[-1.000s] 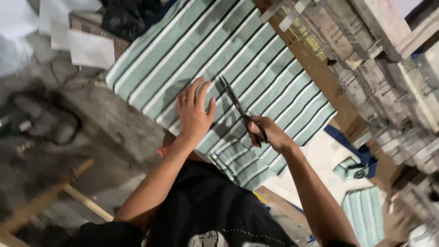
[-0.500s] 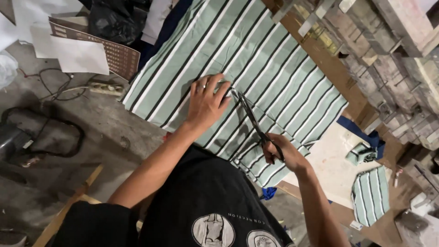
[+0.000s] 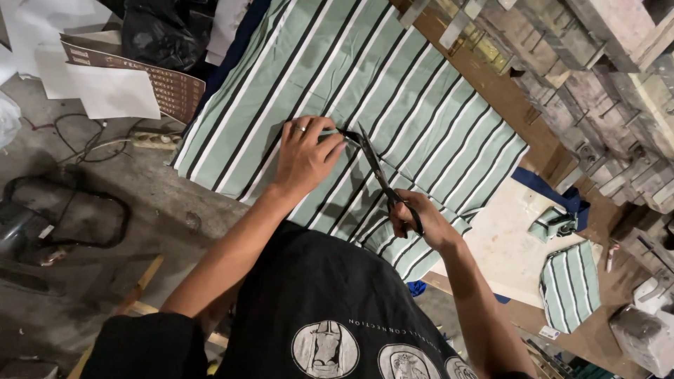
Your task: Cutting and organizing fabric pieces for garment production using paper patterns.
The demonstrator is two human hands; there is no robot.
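Lying at far left on the grey concrete floor (image 3: pixel 140 203): a coiled black cable (image 3: pixel 67 217); a white power strip (image 3: pixel 151 140) with thin cords running from it; white paper sheets (image 3: pixel 112 91) over a brown printed card panel (image 3: pixel 172 88); a black plastic bag (image 3: pixel 158 35) above them.

Centre left: a wide green cotton cloth with white and black stripes (image 3: pixel 393 77), spread flat over a brown wooden table (image 3: pixel 505 95), its near edge hanging toward the person's black printed T-shirt (image 3: pixel 330 309).

Centre: the left hand (image 3: pixel 305 154), ring on one finger, palm down on the cloth, fingers bent and pinching up a small fold of the fabric just beside the scissor tips.

Centre right: long black-handled metal scissors (image 3: pixel 375 168), blades parted, lying along the stripes with the points at the pinched fold. The right hand (image 3: pixel 418 221) grips the handles, fingers through the loops and curled closed around them, resting on the cloth near its lower edge.

Right: a pale cream board (image 3: pixel 505 245) on the table; a small folded scrap of the same striped cloth (image 3: pixel 554 224); a larger striped cut piece (image 3: pixel 569 284) just beside the board; a strip of dark blue fabric (image 3: pixel 547 193) beneath.

Far right: stacked grey wooden frames (image 3: pixel 597 84) along the table's upper edge.
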